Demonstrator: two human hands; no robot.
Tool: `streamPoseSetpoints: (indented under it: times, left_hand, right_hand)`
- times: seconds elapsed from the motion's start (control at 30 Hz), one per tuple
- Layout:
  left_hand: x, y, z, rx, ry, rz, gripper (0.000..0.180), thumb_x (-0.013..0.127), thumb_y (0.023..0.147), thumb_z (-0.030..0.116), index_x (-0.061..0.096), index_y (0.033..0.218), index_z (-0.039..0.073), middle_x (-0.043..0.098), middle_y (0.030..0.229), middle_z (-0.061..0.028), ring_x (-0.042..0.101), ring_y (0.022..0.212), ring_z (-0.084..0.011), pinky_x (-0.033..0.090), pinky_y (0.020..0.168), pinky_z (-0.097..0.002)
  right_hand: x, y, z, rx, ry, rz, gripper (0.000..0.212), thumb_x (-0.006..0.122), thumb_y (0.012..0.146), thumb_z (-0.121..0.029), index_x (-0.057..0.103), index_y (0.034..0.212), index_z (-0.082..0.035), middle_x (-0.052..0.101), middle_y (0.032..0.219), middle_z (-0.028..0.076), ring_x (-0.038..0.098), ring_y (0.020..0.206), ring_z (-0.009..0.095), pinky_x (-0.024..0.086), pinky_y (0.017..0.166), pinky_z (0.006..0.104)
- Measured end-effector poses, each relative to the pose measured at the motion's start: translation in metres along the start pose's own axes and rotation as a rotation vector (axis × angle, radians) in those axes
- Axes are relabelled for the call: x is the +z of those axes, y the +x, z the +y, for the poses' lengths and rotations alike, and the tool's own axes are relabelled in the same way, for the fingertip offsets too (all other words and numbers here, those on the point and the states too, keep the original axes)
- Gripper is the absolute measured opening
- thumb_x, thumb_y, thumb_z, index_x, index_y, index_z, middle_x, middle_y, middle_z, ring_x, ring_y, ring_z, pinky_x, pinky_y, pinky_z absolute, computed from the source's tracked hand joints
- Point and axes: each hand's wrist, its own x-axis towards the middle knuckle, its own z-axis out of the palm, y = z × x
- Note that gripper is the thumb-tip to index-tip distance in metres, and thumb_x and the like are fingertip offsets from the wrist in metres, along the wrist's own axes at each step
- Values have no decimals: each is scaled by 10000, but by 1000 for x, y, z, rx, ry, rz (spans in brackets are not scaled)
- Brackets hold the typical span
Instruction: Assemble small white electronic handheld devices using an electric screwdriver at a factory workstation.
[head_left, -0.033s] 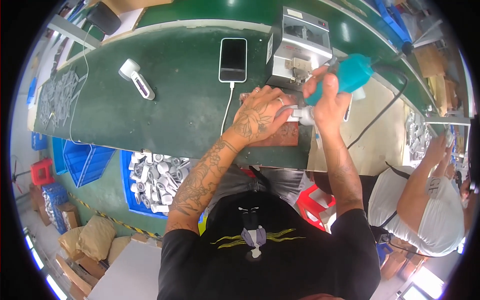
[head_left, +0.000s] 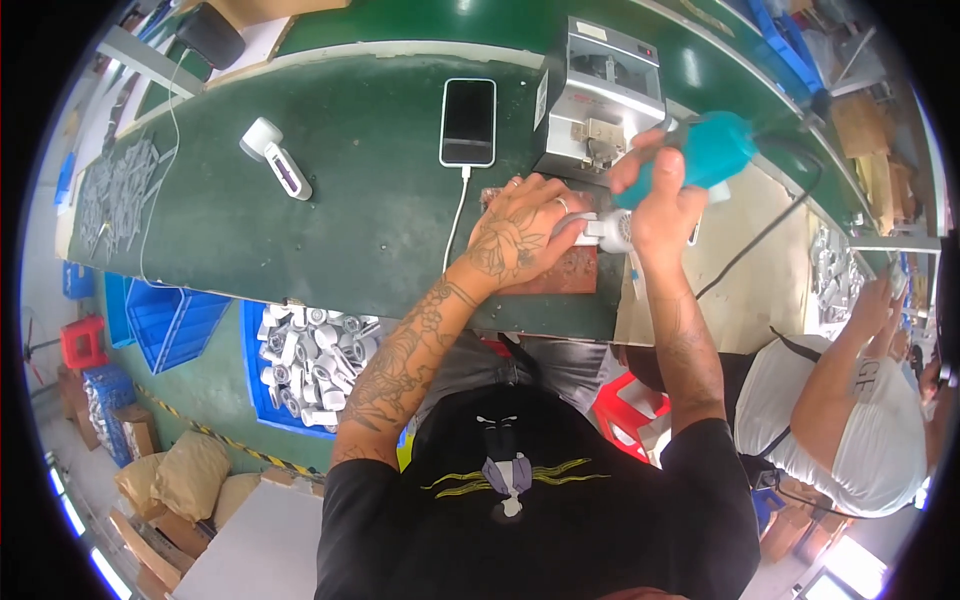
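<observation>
My left hand [head_left: 522, 228] is closed round a small white handheld fan [head_left: 617, 230], pressing it onto a reddish-brown pad [head_left: 565, 277]. The fan's round slotted head points right, out past my fingers. Just above and to the right, my right hand [head_left: 662, 200] grips a teal electric screwdriver [head_left: 715, 150] with its thumb raised. A black cord [head_left: 790, 205] runs from the screwdriver's back end. Its tip is hidden, so I cannot tell whether it touches the fan.
A silver machine [head_left: 600, 95] stands behind my hands, beside a charging phone [head_left: 468, 122]. Another white handheld fan [head_left: 277, 160] and grey sticks [head_left: 118, 195] lie left. A blue bin [head_left: 252, 385] of white parts sits below the table edge. A co-worker [head_left: 830, 420] works at right.
My right hand and the screwdriver have shifted slightly right, showing a little more of the fan's head. My left hand stays where it was.
</observation>
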Motion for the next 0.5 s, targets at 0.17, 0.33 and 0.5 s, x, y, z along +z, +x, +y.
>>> streamPoseSetpoints:
  times: [0.17, 0.33, 0.5]
  left_hand:
    - [-8, 3, 4, -15, -72, -3, 260, 634, 928, 277, 706, 1138, 142, 640, 1083, -99, 592, 1049, -356, 443, 976, -483]
    - [-5, 1, 5, -20, -45, 21, 279, 610, 922, 286, 705, 1149, 154, 635, 1081, -112, 594, 1086, -346, 419, 1051, -520]
    - [-10, 7, 11, 6, -78, -35, 250, 620, 913, 266, 704, 1109, 135, 636, 1049, -107, 594, 1060, -340, 435, 1011, -504]
  right_hand:
    - [14, 33, -4, -206, 0, 25, 380, 599, 1026, -356, 606, 1033, 24, 585, 684, 38, 586, 623, 139, 459, 580, 274]
    - [17, 40, 21, -258, 77, -25, 300, 582, 1038, -282, 567, 959, 7, 589, 686, 33, 578, 634, 118, 444, 576, 270]
    - [9, 41, 22, -141, -27, -39, 374, 580, 1033, -369, 567, 994, 3, 580, 699, 68, 577, 621, 169, 466, 581, 310]
